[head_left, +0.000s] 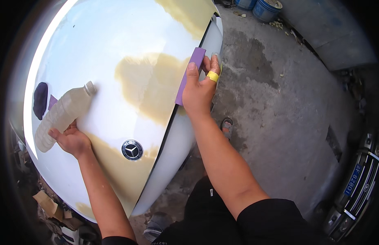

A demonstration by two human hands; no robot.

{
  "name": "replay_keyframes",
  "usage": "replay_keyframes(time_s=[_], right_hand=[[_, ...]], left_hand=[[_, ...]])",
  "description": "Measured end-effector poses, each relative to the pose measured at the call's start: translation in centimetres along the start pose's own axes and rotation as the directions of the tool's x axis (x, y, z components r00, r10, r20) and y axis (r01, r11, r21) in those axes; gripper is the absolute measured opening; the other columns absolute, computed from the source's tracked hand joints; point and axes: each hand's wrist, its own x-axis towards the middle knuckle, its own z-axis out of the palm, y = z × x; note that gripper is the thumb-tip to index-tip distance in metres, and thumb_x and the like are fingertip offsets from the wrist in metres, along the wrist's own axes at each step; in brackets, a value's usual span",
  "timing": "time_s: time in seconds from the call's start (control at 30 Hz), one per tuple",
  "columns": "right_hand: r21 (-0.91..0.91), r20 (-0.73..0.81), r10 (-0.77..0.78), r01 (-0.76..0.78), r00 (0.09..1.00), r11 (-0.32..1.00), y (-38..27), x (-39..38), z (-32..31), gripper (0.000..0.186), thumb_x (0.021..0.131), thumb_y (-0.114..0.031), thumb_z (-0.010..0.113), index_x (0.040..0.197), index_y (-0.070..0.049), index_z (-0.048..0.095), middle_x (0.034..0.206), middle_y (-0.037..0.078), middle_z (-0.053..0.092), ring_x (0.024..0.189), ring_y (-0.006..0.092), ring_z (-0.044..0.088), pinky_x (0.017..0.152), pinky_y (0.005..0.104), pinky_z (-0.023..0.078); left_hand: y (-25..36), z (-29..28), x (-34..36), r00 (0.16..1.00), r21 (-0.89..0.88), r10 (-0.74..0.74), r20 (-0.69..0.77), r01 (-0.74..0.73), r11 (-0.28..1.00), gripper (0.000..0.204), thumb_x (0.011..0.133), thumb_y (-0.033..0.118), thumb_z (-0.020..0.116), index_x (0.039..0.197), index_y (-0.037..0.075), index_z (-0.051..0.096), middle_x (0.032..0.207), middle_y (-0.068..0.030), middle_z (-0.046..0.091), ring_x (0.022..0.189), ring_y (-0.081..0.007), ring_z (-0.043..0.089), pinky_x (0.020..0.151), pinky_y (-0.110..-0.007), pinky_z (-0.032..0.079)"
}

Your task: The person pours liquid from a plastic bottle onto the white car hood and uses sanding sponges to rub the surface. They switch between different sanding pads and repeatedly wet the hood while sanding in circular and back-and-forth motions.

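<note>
My left hand [74,141] is closed around the lower part of a clear plastic bottle [66,110] of cloudy, pale liquid. The bottle is tilted over a white car bonnet [103,49], its neck toward the upper right. My right hand [199,90] grips a long, flat purple sanding block [182,92], thumb on top, at the bonnet's right edge. Yellow tape [212,76] wraps one of its fingers. Tan patches [146,87] mark the bonnet beside the block. A round badge [132,150] sits near its front edge.
Left of the bottle, a dark oval pad [40,101] and a small purple piece [52,101] lie on the bonnet. Blue buckets [265,12] stand at the far right. A front grille [363,183] shows at right. Cardboard [46,204] lies lower left. Concrete floor [275,134] spreads rightward.
</note>
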Motion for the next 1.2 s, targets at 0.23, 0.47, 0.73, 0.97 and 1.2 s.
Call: replay_keyframes(time_s=[0.23, 0.47, 0.73, 0.97, 1.2], right_hand=[[-0.181, 0.216, -0.302, 0.342, 0.928, 0.922, -0.7, -12.6, -1.8, 0.073, 0.092, -0.013, 0.065, 0.152, -0.002, 0.026, 0.145, 0.024, 0.041, 0.131, 0.0418, 0.038, 0.111, 0.0507, 0.028], [-0.315, 0.113, -0.226, 0.250, 0.968, 0.916, -0.4, 2.0, -0.3, 0.067, 0.093, -0.015, 0.063, 0.148, 0.000, 0.029, 0.140, 0.022, 0.046, 0.126, 0.0414, 0.042, 0.107, 0.0492, 0.035], [-0.425, 0.456, -0.361, 0.555, 0.814, 0.715, -2.3, -7.3, -2.2, 0.064, 0.083, -0.018, 0.075, 0.140, -0.009, 0.049, 0.135, 0.010, 0.055, 0.133, 0.0270, 0.044, 0.092, 0.0442, 0.037], [-0.606, 0.444, -0.337, 0.555, 0.830, 0.569, -0.9, 0.3, -2.5, 0.060, 0.087, -0.021, 0.070, 0.142, -0.006, 0.048, 0.134, 0.013, 0.055, 0.131, 0.0308, 0.045, 0.096, 0.0471, 0.039], [-0.551, 0.513, -0.333, 0.600, 0.792, 0.580, -1.6, 1.4, -2.4, 0.060, 0.085, -0.019, 0.072, 0.140, -0.006, 0.051, 0.129, 0.012, 0.059, 0.129, 0.0283, 0.047, 0.093, 0.0456, 0.040]], left_hand=[[0.6, -0.5, 0.3, 0.996, 0.012, -0.047, -0.072, 0.048, 0.999, 0.071, 0.103, 0.054, 0.036, 0.143, -0.005, 0.032, 0.140, -0.0225, 0.047, 0.128, -0.0365, 0.051, 0.109, -0.048, 0.044], [-0.2, 0.3, 0.0, 0.998, -0.015, -0.040, -0.041, 0.040, 0.999, 0.072, 0.103, 0.054, 0.038, 0.143, -0.005, 0.031, 0.140, -0.0222, 0.047, 0.128, -0.0361, 0.052, 0.109, -0.048, 0.044], [0.4, -1.5, 0.7, 0.999, 0.001, -0.030, -0.039, 0.030, 1.000, 0.069, 0.103, 0.052, 0.041, 0.143, -0.003, 0.032, 0.141, -0.0204, 0.048, 0.126, -0.0345, 0.053, 0.106, -0.046, 0.047], [-0.3, 0.8, 0.5, 0.998, -0.021, -0.034, 0.061, 0.036, 0.999, 0.065, 0.102, 0.050, 0.044, 0.143, 0.000, 0.035, 0.139, -0.0169, 0.050, 0.125, -0.0314, 0.055, 0.104, -0.043, 0.048], [-0.4, 5.4, 3.0, 0.980, -0.013, 0.037, 0.194, -0.035, 0.999, 0.062, 0.101, 0.046, 0.051, 0.142, 0.003, 0.035, 0.137, -0.0139, 0.051, 0.125, -0.0279, 0.053, 0.104, -0.043, 0.047]])
